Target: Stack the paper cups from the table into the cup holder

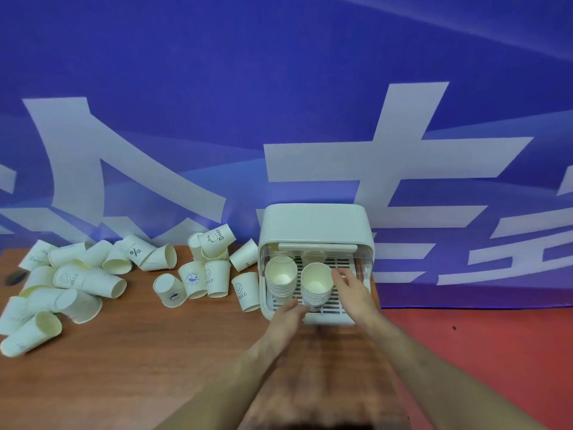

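Blue banner (186, 88) behind, wooden table (139, 352) below. Both hands flank the right cup stack (317, 285) in the white cup holder (314, 225) — right hand (352, 288) with fingers straight beside its rim, left hand (290, 318) at its base, grip unclear. Left cup stack (280, 279) stands just beside it. Loose paper cups (80, 280) lie scattered well left of the holder.

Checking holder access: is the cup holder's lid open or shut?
Open. The cup holder has its front lid raised, exposing two cup stacks on the slatted tray.
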`<state>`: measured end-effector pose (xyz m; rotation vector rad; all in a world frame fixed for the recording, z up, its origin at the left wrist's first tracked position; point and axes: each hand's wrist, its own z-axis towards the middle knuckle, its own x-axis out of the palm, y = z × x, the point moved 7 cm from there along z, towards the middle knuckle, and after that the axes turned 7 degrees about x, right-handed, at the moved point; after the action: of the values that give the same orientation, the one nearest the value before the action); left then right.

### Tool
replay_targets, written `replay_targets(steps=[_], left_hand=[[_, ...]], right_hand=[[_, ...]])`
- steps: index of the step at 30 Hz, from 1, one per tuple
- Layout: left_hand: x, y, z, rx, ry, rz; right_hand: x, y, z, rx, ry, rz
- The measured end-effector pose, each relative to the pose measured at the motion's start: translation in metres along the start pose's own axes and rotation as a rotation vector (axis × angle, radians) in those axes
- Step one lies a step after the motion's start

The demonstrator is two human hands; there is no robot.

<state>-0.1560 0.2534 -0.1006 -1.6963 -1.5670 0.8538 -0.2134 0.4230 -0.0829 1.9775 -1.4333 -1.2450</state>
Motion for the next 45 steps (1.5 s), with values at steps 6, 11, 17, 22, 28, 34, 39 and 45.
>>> replay_targets(steps=[6,11,17,22,28,34,39,45], left_hand=[[0.037,-0.006,0.009,-0.024,0.133,-0.412],[0.041,-0.007,0.018,-0.015,0.107,-0.437],[0.035,-0.015,0.016,0.017,0.025,-0.36],[0.029,-0.015,0.016,0.008,0.036,-0.277],[0.014,-0.009,0.013,-0.034,-0.022,-0.358],[-0.027,-0.007,-0.004,-0.04,-0.122,-0.057],[-0.09,-0.031,-0.018,0.115,-0.27,0.251],[-0.205,-0.053,-0.062,0.274,-0.458,0.682]], right_hand=[[0.035,-0.035,0.022,0.217,0.176,0.344],[0.034,-0.032,0.026,0.228,0.164,0.401],[0.031,-0.013,0.03,0.093,0.105,0.317],[0.036,-0.026,0.033,0.138,0.101,0.272],[0.014,-0.015,0.01,0.063,-0.057,0.124],[0.019,0.002,-0.027,-0.096,-0.003,-0.187],[0.073,0.058,-0.073,-0.373,0.148,-0.462],[0.147,0.127,-0.117,-0.643,0.2,-0.72]])
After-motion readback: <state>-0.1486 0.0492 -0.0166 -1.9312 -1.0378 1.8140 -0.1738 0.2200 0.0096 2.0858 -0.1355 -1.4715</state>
